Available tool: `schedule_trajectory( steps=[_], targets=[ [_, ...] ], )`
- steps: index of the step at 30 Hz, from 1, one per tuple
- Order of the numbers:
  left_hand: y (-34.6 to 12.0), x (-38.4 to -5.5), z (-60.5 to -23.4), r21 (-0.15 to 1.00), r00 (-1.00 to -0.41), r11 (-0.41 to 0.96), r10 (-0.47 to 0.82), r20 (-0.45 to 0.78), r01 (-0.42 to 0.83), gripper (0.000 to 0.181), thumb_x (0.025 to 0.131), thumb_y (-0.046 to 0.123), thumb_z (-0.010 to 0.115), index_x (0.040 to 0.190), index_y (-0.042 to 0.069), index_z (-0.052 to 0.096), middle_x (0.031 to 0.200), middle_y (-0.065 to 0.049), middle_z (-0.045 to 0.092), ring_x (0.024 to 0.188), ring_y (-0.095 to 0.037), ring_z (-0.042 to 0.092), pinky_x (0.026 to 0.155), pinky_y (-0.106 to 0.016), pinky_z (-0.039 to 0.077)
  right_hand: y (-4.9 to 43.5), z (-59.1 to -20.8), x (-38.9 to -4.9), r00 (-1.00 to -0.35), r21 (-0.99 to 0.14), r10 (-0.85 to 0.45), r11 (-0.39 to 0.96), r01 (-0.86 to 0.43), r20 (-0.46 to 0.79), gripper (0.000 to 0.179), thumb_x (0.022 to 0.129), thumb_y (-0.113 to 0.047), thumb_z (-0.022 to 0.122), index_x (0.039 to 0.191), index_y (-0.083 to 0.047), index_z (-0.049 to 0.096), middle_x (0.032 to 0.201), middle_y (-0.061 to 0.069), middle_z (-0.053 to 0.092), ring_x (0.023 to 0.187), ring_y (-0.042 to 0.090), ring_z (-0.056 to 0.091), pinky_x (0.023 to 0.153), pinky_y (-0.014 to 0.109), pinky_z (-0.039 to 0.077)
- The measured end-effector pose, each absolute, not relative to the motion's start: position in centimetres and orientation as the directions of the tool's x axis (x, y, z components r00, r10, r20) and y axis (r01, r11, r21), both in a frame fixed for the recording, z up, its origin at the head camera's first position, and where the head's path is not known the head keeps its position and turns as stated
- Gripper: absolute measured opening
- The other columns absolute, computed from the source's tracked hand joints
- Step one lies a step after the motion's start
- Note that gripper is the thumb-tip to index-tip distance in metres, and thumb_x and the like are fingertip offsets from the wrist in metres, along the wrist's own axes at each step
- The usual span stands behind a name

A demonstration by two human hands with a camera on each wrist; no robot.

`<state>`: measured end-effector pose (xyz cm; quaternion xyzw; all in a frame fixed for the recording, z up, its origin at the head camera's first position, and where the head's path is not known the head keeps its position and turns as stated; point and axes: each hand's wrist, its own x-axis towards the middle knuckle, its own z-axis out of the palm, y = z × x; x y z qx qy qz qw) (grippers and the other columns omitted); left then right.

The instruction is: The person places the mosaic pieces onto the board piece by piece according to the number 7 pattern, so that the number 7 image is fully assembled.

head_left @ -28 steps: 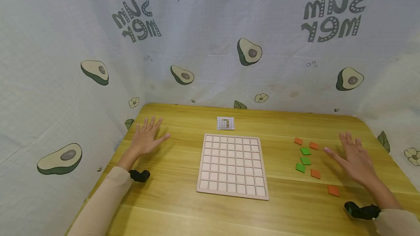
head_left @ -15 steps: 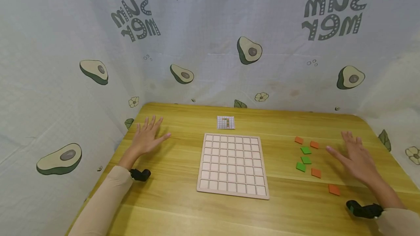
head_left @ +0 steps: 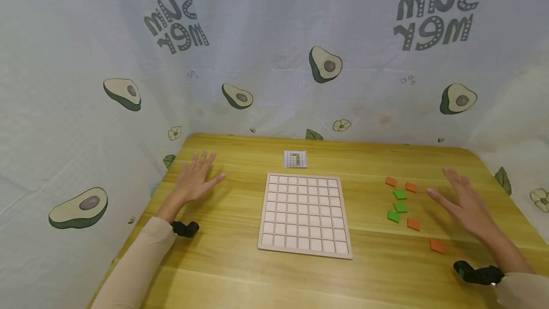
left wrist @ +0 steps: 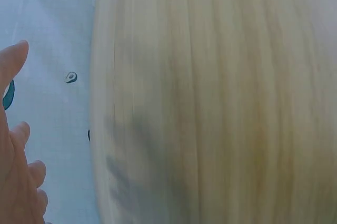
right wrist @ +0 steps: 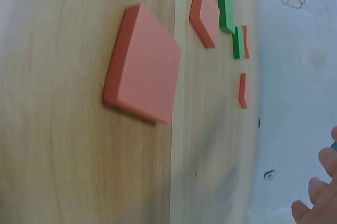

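Note:
My left hand point(head_left: 191, 184) hovers over the table's left side with its fingers spread, holding nothing. On the right, my right hand point(head_left: 467, 208) is held the same way, thumb pointing toward several small square tiles. Three green tiles point(head_left: 400, 208) lie in a loose column, with orange tiles point(head_left: 413, 224) around them. One orange tile point(right wrist: 145, 66) appears large in the right wrist view, apart from the fingers. Between the hands lies a pale wooden grid board point(head_left: 304, 214), its square cells bare. Behind the board is a small printed card point(head_left: 295, 159) showing a grid with coloured squares.
The wooden table point(head_left: 214, 266) has rounded far corners. A white cloth point(head_left: 274, 51) printed with avocados hangs behind it and along both sides. Black straps point(head_left: 185, 229) with small devices sit at both wrists.
Both hands stay nearly still; the right fingers shift slightly and draw closer together. The whole head view drifts up a little. The tiles, board and card stay in place on the table.

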<state>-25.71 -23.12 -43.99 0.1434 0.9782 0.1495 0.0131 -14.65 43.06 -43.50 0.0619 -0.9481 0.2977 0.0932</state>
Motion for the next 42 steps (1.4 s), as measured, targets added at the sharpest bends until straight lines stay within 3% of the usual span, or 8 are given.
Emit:
schedule_trajectory(
  steps=[4, 11, 14, 16, 18, 21, 24, 42],
  targets=[
    [-22.5, -25.5, -44.0, 0.334, -0.951, 0.894, 0.309, 0.025, 0.299, 0.086, 0.099, 0.066, 0.038, 0.162, 0.014, 0.011, 0.165, -0.018, 0.002, 0.149, -0.043, -0.005, 0.114, -0.067, 0.001, 42.4, -43.3, -14.3, -0.982, -0.627, -0.054, 0.762, -0.159, 0.183, 0.076, 0.104, -0.026, 0.051, 0.16, -0.003, 0.005, 0.161, 0.03, -0.004, 0.144, 0.052, -0.014, 0.102, 0.077, -0.01],
    [-21.1, -25.4, -44.2, 0.367, -0.926, 0.855, 0.376, 0.046, 0.366, 0.083, 0.1, 0.062, 0.041, 0.162, 0.015, 0.01, 0.165, -0.018, 0.005, 0.149, -0.042, -0.002, 0.115, -0.065, 0.004, 41.3, -42.8, -13.6, -0.993, -0.692, -0.021, 0.715, -0.096, 0.116, 0.074, 0.105, -0.026, 0.052, 0.162, -0.017, 0.005, 0.162, 0.028, 0.002, 0.133, 0.069, 0.01, 0.093, 0.084, 0.013],
    [-20.4, -25.3, -44.4, 0.368, -0.91, 0.838, 0.411, 0.061, 0.403, 0.083, 0.101, 0.061, 0.042, 0.162, 0.016, 0.01, 0.165, -0.018, 0.006, 0.15, -0.043, 0.001, 0.116, -0.064, 0.007, 41.1, -42.9, -13.3, -0.989, -0.705, -0.031, 0.698, -0.124, 0.143, 0.07, 0.105, -0.022, 0.053, 0.162, -0.014, 0.012, 0.162, 0.027, 0.01, 0.136, 0.063, 0.017, 0.116, 0.048, 0.026],
    [-19.9, -25.2, -44.5, 0.374, -0.899, 0.824, 0.432, 0.073, 0.426, 0.083, 0.1, 0.06, 0.044, 0.162, 0.015, 0.012, 0.165, -0.017, 0.007, 0.149, -0.044, 0.004, 0.116, -0.064, 0.008, 41.1, -43.1, -13.1, -0.985, -0.704, -0.036, 0.695, -0.146, 0.169, 0.067, 0.104, -0.02, 0.054, 0.161, -0.012, 0.019, 0.163, 0.016, 0.021, 0.146, 0.036, 0.025, 0.107, 0.015, 0.03],
    [-19.4, -25.0, -44.7, 0.384, -0.89, 0.81, 0.45, 0.079, 0.443, 0.083, 0.1, 0.059, 0.046, 0.162, 0.014, 0.014, 0.165, -0.016, 0.008, 0.149, -0.044, 0.006, 0.116, -0.063, 0.009, 41.2, -43.4, -12.9, -0.981, -0.707, -0.042, 0.688, -0.166, 0.19, 0.065, 0.104, -0.018, 0.056, 0.16, -0.01, 0.025, 0.157, -0.002, 0.032, 0.14, 0.006, 0.032, 0.085, -0.002, 0.027],
    [-18.7, -24.8, -45.1, 0.406, -0.875, 0.785, 0.477, 0.084, 0.467, 0.082, 0.1, 0.058, 0.048, 0.162, 0.014, 0.016, 0.165, -0.017, 0.009, 0.149, -0.044, 0.006, 0.116, -0.063, 0.008, 41.3, -43.8, -12.7, -0.978, -0.716, -0.053, 0.673, -0.185, 0.203, 0.062, 0.103, -0.016, 0.059, 0.157, -0.006, 0.031, 0.138, -0.025, 0.04, 0.114, -0.017, 0.035, 0.079, 0.0, 0.033],
    [-18.1, -24.6, -45.5, 0.414, -0.858, 0.764, 0.505, 0.093, 0.495, 0.082, 0.1, 0.058, 0.048, 0.162, 0.014, 0.017, 0.165, -0.018, 0.011, 0.149, -0.044, 0.007, 0.116, -0.063, 0.009, 41.5, -44.2, -12.4, -0.976, -0.723, -0.067, 0.661, -0.201, 0.209, 0.058, 0.101, -0.013, 0.061, 0.153, 0.0, 0.036, 0.128, -0.033, 0.042, 0.108, -0.018, 0.04, 0.078, 0.001, 0.038],
    [-15.5, -23.4, -46.7, 0.421, -0.752, 0.675, 0.658, 0.028, 0.606, 0.081, 0.101, 0.057, 0.046, 0.161, 0.013, 0.016, 0.165, -0.017, 0.009, 0.15, -0.041, 0.004, 0.117, -0.06, 0.007, 41.5, -45.6, -10.6, -0.998, -0.752, -0.042, 0.657, -0.059, 0.042, 0.048, 0.097, -0.017, 0.069, 0.137, 0.005, 0.055, 0.108, -0.027, 0.063, 0.092, -0.015, 0.055, 0.072, 0.01, 0.048]
  ],
)
